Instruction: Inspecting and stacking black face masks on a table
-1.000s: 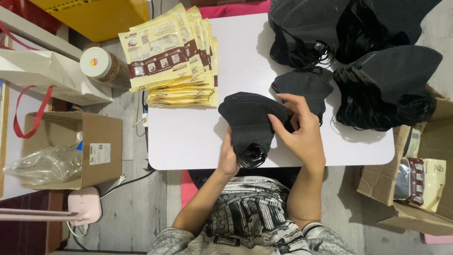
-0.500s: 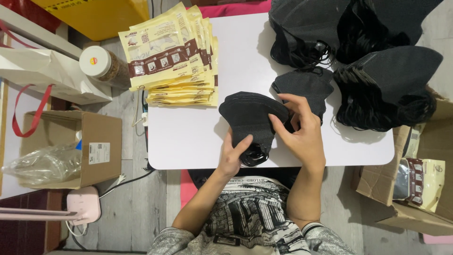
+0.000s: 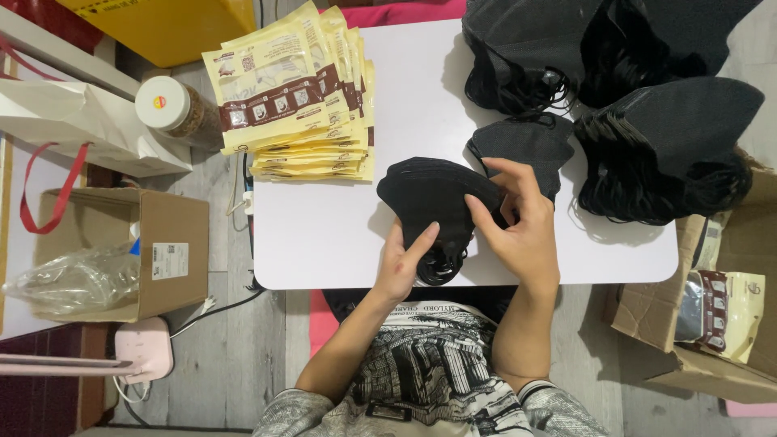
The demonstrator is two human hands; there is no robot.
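Black mask [image 3: 433,202] by the packets [image 3: 295,97] — light, floppy; left hand [image 3: 401,263] and right hand [image 3: 522,231] pinch its edges

Cream-and-brown flat packets [image 3: 287,97] stacked table's left (fanned); white label [image 3: 169,260] on cardboard box [image 3: 129,243].

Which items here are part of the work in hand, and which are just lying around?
In use: left hand and right hand holding black mask; mask piles; yellow pouches.
Lying about: cardboard box, jar, white bag, pink lamp base.
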